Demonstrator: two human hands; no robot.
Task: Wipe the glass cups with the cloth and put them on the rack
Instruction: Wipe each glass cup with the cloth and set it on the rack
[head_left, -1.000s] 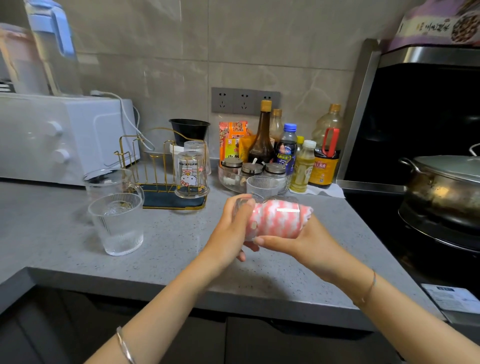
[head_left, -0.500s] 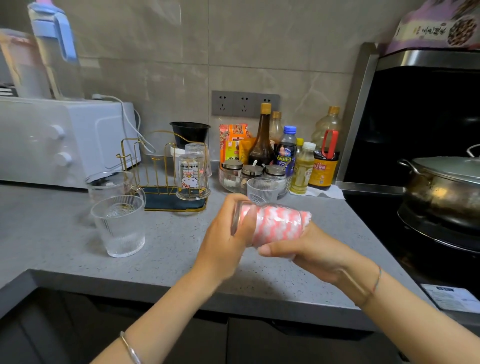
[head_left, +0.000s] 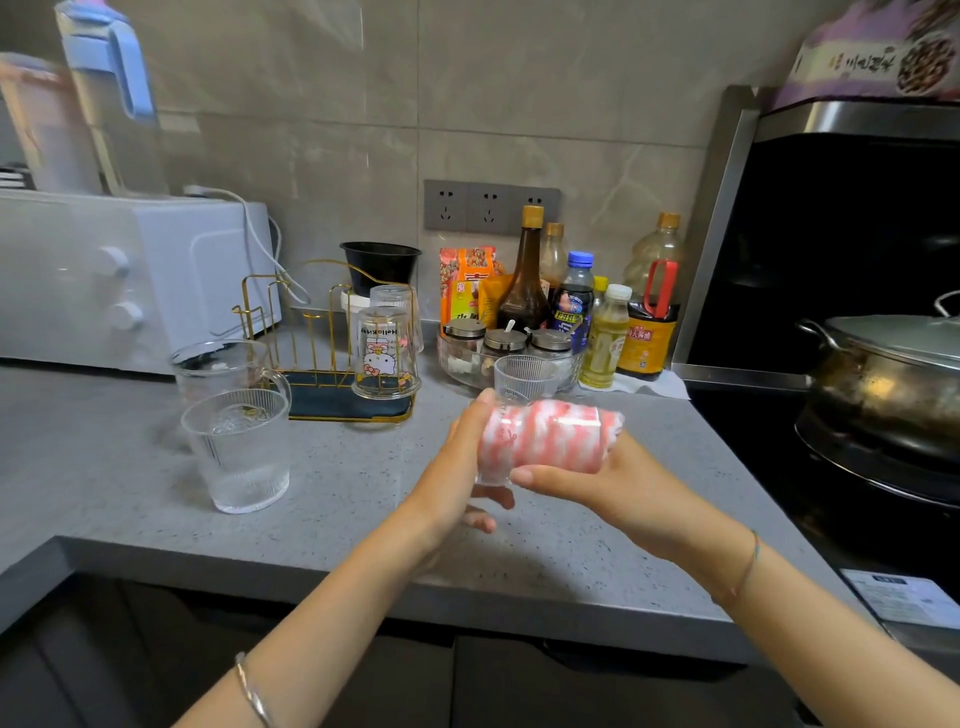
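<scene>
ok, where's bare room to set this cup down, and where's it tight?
Widest bare counter: between the ribbed cup and the left hand, running to the front edge. The rack has free pegs on its left. Crowded: printed cup on its right, and the bottles, jars and small cup behind the held glass cup.

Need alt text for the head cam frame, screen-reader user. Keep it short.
Two hands hold a glass cup sideways above a grey counter, a pink-and-white cloth stuffed inside it; the left hand grips one end, the right hand supports it from below. Behind left, a gold rack holds two upturned cups, and three more glasses stand on the counter.
</scene>
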